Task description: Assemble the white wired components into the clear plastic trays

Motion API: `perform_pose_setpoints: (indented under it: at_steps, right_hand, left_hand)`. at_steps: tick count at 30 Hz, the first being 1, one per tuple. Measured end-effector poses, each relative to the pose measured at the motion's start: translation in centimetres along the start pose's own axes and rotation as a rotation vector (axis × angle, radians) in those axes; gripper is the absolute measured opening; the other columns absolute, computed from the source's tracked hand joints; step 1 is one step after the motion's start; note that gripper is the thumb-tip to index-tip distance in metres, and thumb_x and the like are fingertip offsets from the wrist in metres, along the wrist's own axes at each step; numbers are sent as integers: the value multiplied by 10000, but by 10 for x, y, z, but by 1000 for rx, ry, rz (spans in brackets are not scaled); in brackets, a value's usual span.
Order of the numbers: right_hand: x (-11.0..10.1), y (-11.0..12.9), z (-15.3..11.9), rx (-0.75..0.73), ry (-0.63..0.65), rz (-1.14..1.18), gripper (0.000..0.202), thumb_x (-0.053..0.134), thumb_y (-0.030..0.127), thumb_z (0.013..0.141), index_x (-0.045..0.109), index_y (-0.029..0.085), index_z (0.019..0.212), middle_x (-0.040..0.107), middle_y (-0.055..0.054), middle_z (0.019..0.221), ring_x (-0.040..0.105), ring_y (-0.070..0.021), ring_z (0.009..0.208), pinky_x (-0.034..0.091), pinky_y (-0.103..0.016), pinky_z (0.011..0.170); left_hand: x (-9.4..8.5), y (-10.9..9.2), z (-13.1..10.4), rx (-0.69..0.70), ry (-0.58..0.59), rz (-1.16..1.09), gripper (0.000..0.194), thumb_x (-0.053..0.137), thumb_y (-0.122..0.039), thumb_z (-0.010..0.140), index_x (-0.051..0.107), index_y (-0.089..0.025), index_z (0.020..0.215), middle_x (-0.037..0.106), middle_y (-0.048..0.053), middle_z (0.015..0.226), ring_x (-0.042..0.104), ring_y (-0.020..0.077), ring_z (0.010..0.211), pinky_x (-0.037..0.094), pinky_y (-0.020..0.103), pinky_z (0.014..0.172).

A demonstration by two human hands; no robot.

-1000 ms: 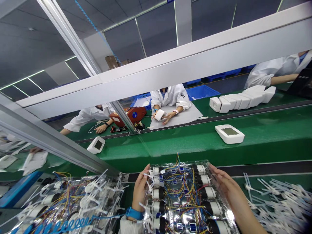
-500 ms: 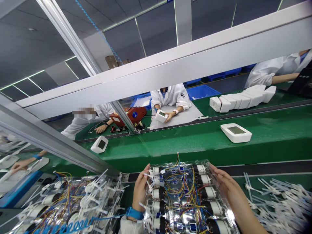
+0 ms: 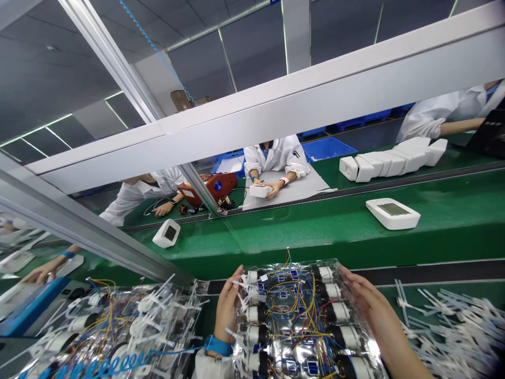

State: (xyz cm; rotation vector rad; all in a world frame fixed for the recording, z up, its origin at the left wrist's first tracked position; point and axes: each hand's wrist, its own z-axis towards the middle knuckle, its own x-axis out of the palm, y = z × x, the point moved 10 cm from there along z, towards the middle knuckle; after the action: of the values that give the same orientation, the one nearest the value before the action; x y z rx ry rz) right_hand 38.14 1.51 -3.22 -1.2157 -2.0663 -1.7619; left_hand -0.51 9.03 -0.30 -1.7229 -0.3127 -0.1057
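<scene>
A clear plastic tray (image 3: pixel 294 346) sits between my hands at the bottom middle. In it lie rows of black-and-white cylindrical parts (image 3: pixel 337 311) with thin coloured wires and small blue pieces. My left hand (image 3: pixel 228 304), with a blue band at its wrist, grips the tray's left edge. White tube pieces (image 3: pixel 241 295) stick out beside those fingers. Along the right edge my right hand (image 3: pixel 366 297) holds the tray, its fingers pressed against the side. The undersides of both hands are hidden.
Another loaded tray (image 3: pixel 173 316) with a blue coiled cord (image 3: pixel 118 363) lies left. White tube pieces (image 3: pixel 453 321) are piled right. White screen devices (image 3: pixel 393 213) lie on the green conveyor (image 3: pixel 276 231). A metal bar (image 3: pixel 252 116) crosses ahead; co-workers sit beyond.
The white devices on the conveyor have shifted right. Opposite, a co-worker has tipped the device in their hands and brought the other hand onto it. My hands and tray look unmoved.
</scene>
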Motion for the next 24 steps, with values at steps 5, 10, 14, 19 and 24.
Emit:
perform_pose_setpoints:
  at_steps: [5, 10, 14, 19, 24]
  right_hand:
    - [-1, 0, 1, -9, -4, 7, 329, 929, 434, 622, 771, 239, 835, 698, -77, 1268, 423, -353, 1395, 284, -494, 1202]
    - [-1, 0, 2, -10, 0, 8, 338, 936, 441, 617, 775, 243, 838, 702, -72, 1260, 427, -355, 1391, 268, -491, 1208]
    - [1, 1, 0, -6, -6, -2, 343, 940, 446, 606, 775, 245, 829, 701, -72, 1264, 417, -360, 1398, 279, -487, 1206]
    - [2, 4, -2, -1, -17, -8, 350, 941, 457, 597, 775, 249, 824, 705, -68, 1256, 417, -364, 1396, 290, -495, 1200]
    - [0, 2, 0, -5, -13, -5, 350, 944, 450, 599, 777, 244, 826, 701, -76, 1261, 420, -366, 1394, 255, -497, 1209]
  left_hand:
    - [0, 1, 1, 1, 1, -8, 526, 782, -585, 719, 747, -227, 1102, 503, 96, 1515, 390, 352, 1448, 336, 480, 1195]
    - [0, 3, 1, 1, 8, -13, 516, 783, -588, 717, 744, -228, 1085, 494, 89, 1523, 374, 345, 1458, 328, 479, 1199]
    - [0, 3, 1, -4, 18, -13, 516, 772, -581, 737, 733, -234, 1117, 487, 81, 1530, 366, 330, 1465, 312, 471, 1209]
    - [0, 2, 1, 2, 21, -5, 503, 761, -577, 753, 735, -225, 1110, 487, 88, 1529, 366, 341, 1464, 318, 473, 1204]
    - [-1, 2, 2, 14, 26, 12, 519, 760, -576, 756, 731, -221, 1133, 497, 95, 1521, 357, 340, 1469, 303, 463, 1212]
